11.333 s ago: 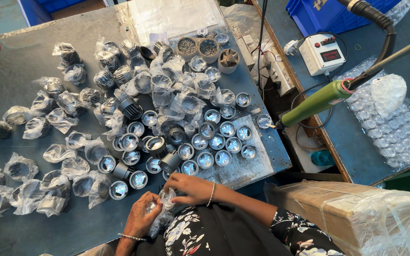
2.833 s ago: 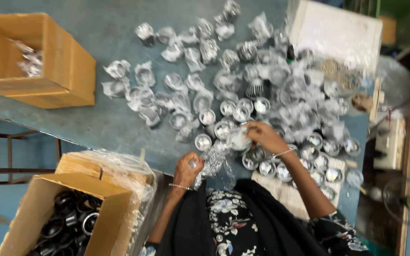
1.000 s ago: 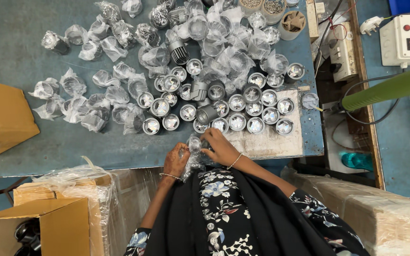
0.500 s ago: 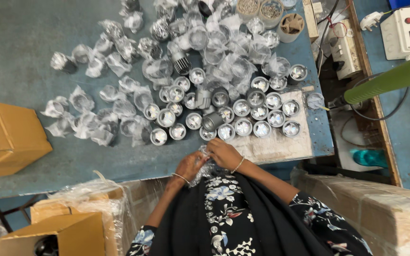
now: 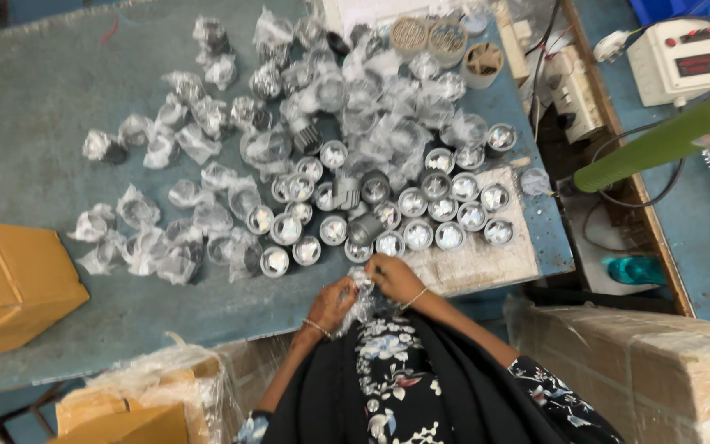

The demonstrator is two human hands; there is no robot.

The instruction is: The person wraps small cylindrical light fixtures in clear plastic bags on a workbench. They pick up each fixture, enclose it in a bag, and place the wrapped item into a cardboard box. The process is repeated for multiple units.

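At the left of the worktop (image 5: 59, 107), many wrapped lamps (image 5: 149, 238) done, bare lamps (image 5: 421, 214) in rows left to wrap, and at the near edge left hand (image 5: 332, 302) and right hand (image 5: 394, 281), each grip closed on one plastic bag (image 5: 363, 298) between them.

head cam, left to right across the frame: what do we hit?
Brown cardboard box → bagged metal parts → left hand → right hand → bare round metal parts → green tool handle
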